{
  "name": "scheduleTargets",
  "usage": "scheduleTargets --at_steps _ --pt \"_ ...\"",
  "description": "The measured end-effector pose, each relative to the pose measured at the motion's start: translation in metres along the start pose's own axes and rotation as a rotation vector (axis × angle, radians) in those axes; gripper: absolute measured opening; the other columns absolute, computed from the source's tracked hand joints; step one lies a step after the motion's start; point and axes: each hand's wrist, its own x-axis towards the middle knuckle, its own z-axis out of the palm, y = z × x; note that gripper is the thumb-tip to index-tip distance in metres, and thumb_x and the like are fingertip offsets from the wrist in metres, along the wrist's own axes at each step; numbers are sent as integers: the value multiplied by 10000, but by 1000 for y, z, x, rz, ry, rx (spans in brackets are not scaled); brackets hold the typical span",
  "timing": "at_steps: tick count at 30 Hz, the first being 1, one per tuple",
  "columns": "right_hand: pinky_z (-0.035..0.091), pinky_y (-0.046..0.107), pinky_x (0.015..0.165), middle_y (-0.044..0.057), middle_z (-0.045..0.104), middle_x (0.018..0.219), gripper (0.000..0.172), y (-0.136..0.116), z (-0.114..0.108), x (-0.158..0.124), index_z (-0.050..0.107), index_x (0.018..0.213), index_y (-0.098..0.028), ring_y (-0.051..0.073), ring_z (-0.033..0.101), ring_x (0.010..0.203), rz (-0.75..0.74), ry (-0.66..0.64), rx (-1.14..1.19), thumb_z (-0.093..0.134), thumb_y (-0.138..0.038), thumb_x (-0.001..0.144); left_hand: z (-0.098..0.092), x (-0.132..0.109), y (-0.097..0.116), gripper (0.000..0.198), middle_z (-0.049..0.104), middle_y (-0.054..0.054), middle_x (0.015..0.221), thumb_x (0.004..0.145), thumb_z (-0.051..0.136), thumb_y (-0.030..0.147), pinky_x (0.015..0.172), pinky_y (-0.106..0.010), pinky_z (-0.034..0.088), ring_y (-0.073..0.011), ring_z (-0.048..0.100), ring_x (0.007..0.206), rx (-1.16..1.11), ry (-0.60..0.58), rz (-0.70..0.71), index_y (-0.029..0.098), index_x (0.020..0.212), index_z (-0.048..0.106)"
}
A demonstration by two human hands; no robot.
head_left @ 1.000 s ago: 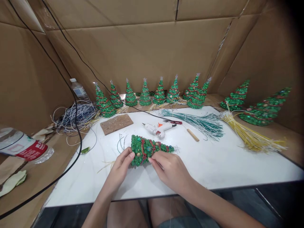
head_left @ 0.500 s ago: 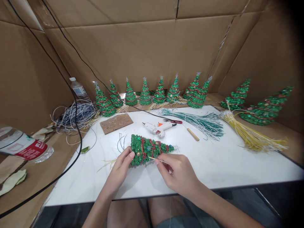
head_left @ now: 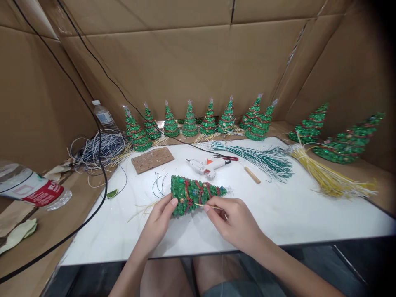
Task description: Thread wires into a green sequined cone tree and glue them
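A small green sequin tree (head_left: pixel 193 196) with red garland lies on its side on the white table (head_left: pixel 278 214), its tip pointing right. My left hand (head_left: pixel 159 222) grips its wide base, thumb on the sequins. My right hand (head_left: pixel 232 220) pinches a thin yellow strand (head_left: pixel 199 204) whose end touches the tree's lower side. Loose yellow strands (head_left: pixel 144 209) lie under the left hand.
A white glue gun (head_left: pixel 208 167), red scissors (head_left: pixel 227 158), a wooden-handled tool (head_left: pixel 251 175) and a cork piece (head_left: pixel 152 159) lie behind. Green strands (head_left: pixel 262 159) and yellow strands (head_left: pixel 328 179) sit right. Finished trees (head_left: pixel 190 123) line the cardboard wall. Bottles (head_left: pixel 31 189) and wires (head_left: pixel 95 148) sit left.
My right hand drew back from the tree, pulling a thin yellow strand out to the right, then came back closer. The left hand kept its hold on the base.
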Motion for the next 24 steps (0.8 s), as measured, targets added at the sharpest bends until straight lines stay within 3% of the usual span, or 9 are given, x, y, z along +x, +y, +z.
scheduleTargets --at_steps 7,12,17,24 --pt "246 199 485 -30 450 510 282 -1 -2 4 560 676 -168 81 383 456 -4 -11 30 441 -294 899 -2 4 1 354 641 -24 865 901 459 464 773 -233 430 -173 538 836 -6 -102 61 169 951 647" --pt "251 192 505 -17 495 552 302 -2 3 6 538 632 -158 78 421 496 -63 -22 -28 432 -260 896 -2 4 2 350 540 -7 713 883 469 474 665 -228 402 -155 470 706 35 -114 63 168 748 572" --pt "262 193 508 -22 513 549 285 2 9 7 577 665 -167 80 413 481 5 -13 -9 459 -300 888 -2 4 9 324 499 -18 746 899 449 423 718 -243 388 -157 453 741 58 -184 121 166 726 540" --pt "276 193 490 -21 506 552 269 5 -3 1 612 718 -165 83 410 480 91 -15 122 474 -329 880 -4 11 1 322 490 -10 697 867 500 430 717 -262 394 -152 443 672 22 -112 64 170 678 526"
